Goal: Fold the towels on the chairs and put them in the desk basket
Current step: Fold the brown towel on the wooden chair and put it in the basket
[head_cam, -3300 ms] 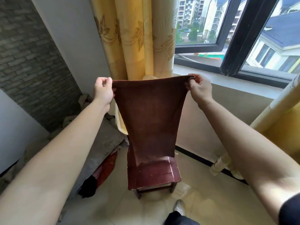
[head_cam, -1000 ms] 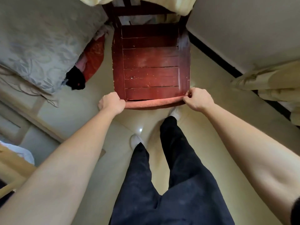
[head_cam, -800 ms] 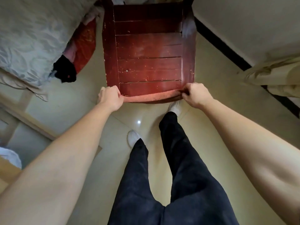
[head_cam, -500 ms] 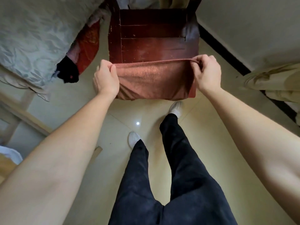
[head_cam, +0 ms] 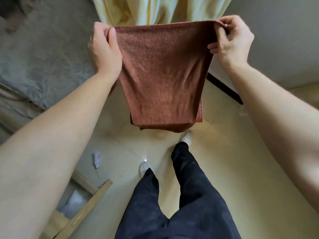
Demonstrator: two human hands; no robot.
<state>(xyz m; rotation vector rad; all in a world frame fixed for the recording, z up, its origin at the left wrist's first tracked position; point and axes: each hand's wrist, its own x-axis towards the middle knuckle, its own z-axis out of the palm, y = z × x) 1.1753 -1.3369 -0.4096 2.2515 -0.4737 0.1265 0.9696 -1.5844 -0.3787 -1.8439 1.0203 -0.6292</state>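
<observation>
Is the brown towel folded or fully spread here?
Folded: the towel hangs doubled, with layers showing at its bottom edge; the left hand and right hand pinch its top corners.

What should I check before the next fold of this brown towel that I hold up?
1. Left hand grip on the towel top corner: ok.
2. Right hand grip on the other top corner: ok.
3. Top edge taut and level between the hands: ok.
4. Lower edges of the layers aligned: not ok, a back layer shows at the bottom right.
5. Towel hanging clear of the floor: ok.
6. Desk basket location: cannot tell, not in view.
</observation>
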